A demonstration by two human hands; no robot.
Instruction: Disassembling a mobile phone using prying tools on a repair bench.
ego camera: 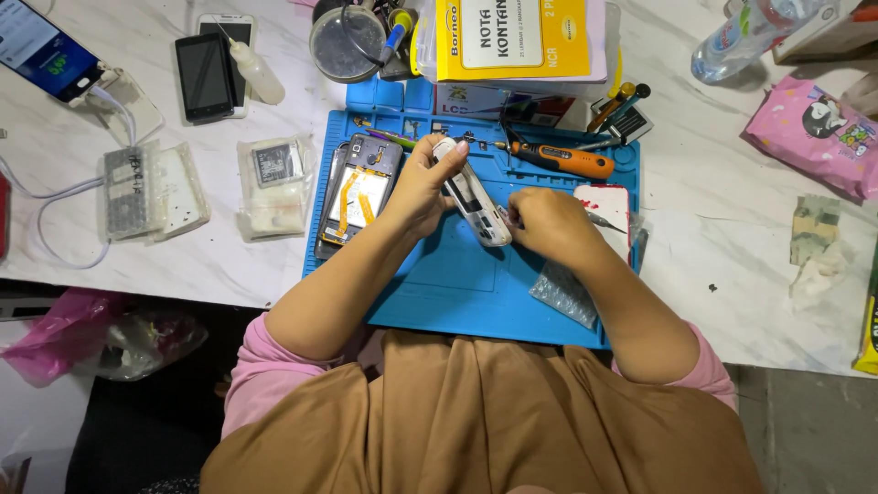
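My left hand (422, 187) grips a white phone frame (472, 197) near its upper end and holds it tilted above the blue repair mat (457, 274). At the frame's lower end my right hand (546, 222) is closed around thin metal tweezers (604, 220), whose tip pokes out to the right. An opened phone (358, 190) with orange flex cables lies on the mat just left of my left hand.
An orange-handled screwdriver (560, 160) lies at the mat's top. Bagged parts (274, 183), two dark phones (208, 73), a small dropper bottle (253, 69) and a lit phone on a cable (41, 50) sit left. A yellow booklet (512, 37), water bottle (745, 37) and pink packet (814, 133) lie behind and right.
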